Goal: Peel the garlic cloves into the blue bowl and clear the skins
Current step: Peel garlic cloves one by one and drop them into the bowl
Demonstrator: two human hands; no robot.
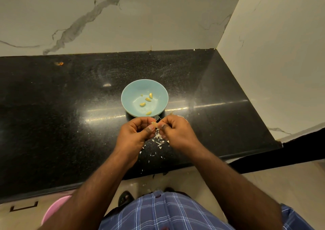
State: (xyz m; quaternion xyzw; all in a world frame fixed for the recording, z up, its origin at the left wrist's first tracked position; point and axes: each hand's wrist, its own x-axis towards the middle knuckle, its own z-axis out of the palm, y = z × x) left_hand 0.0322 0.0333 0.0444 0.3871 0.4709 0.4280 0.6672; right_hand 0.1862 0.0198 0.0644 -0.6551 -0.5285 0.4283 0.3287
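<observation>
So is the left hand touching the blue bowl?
Apart. The head view shows dark counter between the left hand and the bowl rim.

Bare forearms (pixel 228 182), blue plaid shirt (pixel 167 212), dark sandal (pixel 125 197)

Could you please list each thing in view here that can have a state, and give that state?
blue bowl: upright on the counter, holding four peeled cloves.
garlic clove: pinched between both hands, partly peeled.
left hand: fingers curled, pinching the clove.
right hand: fingers curled, pinching the clove.
skins: scattered loose on the counter under the hands.
</observation>
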